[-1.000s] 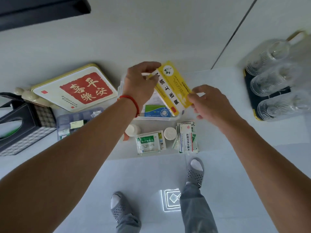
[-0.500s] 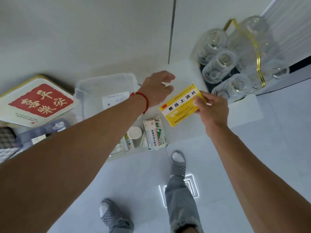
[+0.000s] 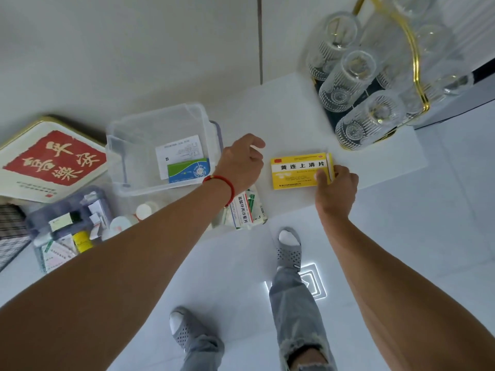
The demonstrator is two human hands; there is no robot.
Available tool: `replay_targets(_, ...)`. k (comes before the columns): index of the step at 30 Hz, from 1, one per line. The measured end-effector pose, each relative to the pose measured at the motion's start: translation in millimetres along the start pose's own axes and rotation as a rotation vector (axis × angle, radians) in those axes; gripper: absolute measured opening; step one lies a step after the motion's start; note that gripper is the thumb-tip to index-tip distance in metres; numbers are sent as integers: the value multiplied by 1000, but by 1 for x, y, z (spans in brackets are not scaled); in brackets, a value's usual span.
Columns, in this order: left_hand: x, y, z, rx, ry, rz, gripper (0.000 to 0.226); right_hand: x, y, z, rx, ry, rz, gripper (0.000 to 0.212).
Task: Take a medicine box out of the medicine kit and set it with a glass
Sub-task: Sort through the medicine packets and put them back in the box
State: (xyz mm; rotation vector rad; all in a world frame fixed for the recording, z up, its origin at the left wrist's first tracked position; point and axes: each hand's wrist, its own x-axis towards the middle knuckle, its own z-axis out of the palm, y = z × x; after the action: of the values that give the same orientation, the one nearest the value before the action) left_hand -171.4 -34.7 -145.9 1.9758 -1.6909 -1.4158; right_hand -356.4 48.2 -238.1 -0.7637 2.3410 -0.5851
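Note:
A yellow medicine box with black Chinese lettering lies flat on the white counter. My right hand grips its right end, thumb on top. My left hand, with a red cord at the wrist, hovers just left of the box, fingers loosely curled and holding nothing. The clear plastic medicine kit stands open to the left, with a leaflet and a blue-green box inside. Upturned ribbed glasses stand on a dark tray with a gold handle at the back right.
Loose medicine boxes and small white bottles lie near the counter's front edge. A purple-tinted tray of medicines sits front left, a cream tin with a red seal behind it. My feet in grey slippers stand below.
My right hand carried the yellow box rightward and down onto the counter, near the glasses. My left hand let go of it and stays beside the kit.

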Motion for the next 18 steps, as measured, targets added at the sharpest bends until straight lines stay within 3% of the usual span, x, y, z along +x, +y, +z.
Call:
replay_targets(5, -31, -10, -12, -57, 74, 3, 35, -9, 3, -9, -138, 26, -120, 45)
replay_targets(8, -61, -29, -21, -84, 204, -15, 24, -38, -7, -11, -148, 40, -441, 33)
replay_targets(10, -80, -49, -25, -91, 243, -85, 17, -61, -15, -1, -187, -121, -622, 28)
replay_targets(13, -95, -81, -32, -106, 197, -225, 15, -92, -31, 24, -249, -375, -561, 34)
replay_targets(18, -108, -91, -22, -13, 44, -131, 29, -113, -56, 56, -218, -378, -182, 56)
